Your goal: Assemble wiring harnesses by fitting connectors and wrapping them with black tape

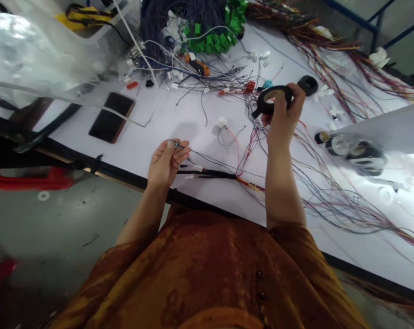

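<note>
My left hand (163,162) is closed near the table's front edge, pinching the end of a thin dark wire (207,157) that runs off to the right. A small bluish bit shows at its fingertips. My right hand (284,112), raised over the table, grips a roll of black tape (266,101) with fingers through and around its ring. A short tail of tape hangs from the roll's left side. Below and between the hands lies a black-sleeved wire bundle (217,174) with white connectors at its left end. A white connector (222,122) with pink and dark leads rests behind it.
A dark phone (111,117) lies at left, beside a plastic bag (29,59). Green-tagged wires (212,42) and an orange-handled tool (197,65) are at the back. Another black tape roll (308,85) stands behind my right hand. Loose wires (347,201) spread across the right side.
</note>
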Demonstrator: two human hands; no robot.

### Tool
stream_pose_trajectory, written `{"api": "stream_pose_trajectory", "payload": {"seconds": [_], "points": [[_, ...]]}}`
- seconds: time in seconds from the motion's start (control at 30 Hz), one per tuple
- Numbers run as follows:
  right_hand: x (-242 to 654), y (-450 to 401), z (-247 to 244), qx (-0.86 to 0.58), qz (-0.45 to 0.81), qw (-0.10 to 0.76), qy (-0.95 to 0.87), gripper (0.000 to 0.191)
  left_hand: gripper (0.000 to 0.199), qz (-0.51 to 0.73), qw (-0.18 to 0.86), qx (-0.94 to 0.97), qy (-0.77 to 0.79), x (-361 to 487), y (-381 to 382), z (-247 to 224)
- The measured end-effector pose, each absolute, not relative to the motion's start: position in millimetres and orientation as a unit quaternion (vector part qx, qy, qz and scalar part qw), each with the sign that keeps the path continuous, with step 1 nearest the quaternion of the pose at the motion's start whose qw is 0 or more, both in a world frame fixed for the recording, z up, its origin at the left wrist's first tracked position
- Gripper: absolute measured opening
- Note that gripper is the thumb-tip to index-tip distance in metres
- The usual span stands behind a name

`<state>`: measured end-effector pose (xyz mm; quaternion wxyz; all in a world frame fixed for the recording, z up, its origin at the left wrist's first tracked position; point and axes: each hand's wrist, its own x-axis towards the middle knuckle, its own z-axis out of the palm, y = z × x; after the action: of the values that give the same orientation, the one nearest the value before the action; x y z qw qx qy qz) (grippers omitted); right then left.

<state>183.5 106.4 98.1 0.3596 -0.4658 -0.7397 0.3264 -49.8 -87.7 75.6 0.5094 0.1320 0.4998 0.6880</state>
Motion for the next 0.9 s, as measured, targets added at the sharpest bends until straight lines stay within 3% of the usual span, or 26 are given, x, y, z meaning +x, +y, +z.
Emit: {"api": "stream_pose_trajectory", "payload": {"seconds": [0.23, 0.37, 0.6, 0.77, 0.9], "points": [[102, 34, 89, -0.421, 0.550, 0.407, -0.595, 0.053, 0.029, 0.666, 0.492, 0.223, 0.515, -62, -81, 72], [85, 7, 93, -0.418, 0.599, 0.408, -0.548, 0.055, 0.028, 0.649, 0.457, 0.279, 0.541, -66, -81, 72], [88, -3, 107, -0.434, 0.564, 0.378, -0.592, 0.053, 0.033, 0.648, 0.418, 0.302, 0.561, -65, -76, 66], [106, -47, 96, -0.392, 0.399, 0.383, -0.735, 0.053, 0.035, 0.638, 0.432, 0.306, 0.560, -69, -69, 61], [116, -75, 88, -0.321, 0.370, 0.324, -0.809, 0.035, 0.036, 0.617, 0.444, 0.326, 0.562, -70, -70, 72]]}}
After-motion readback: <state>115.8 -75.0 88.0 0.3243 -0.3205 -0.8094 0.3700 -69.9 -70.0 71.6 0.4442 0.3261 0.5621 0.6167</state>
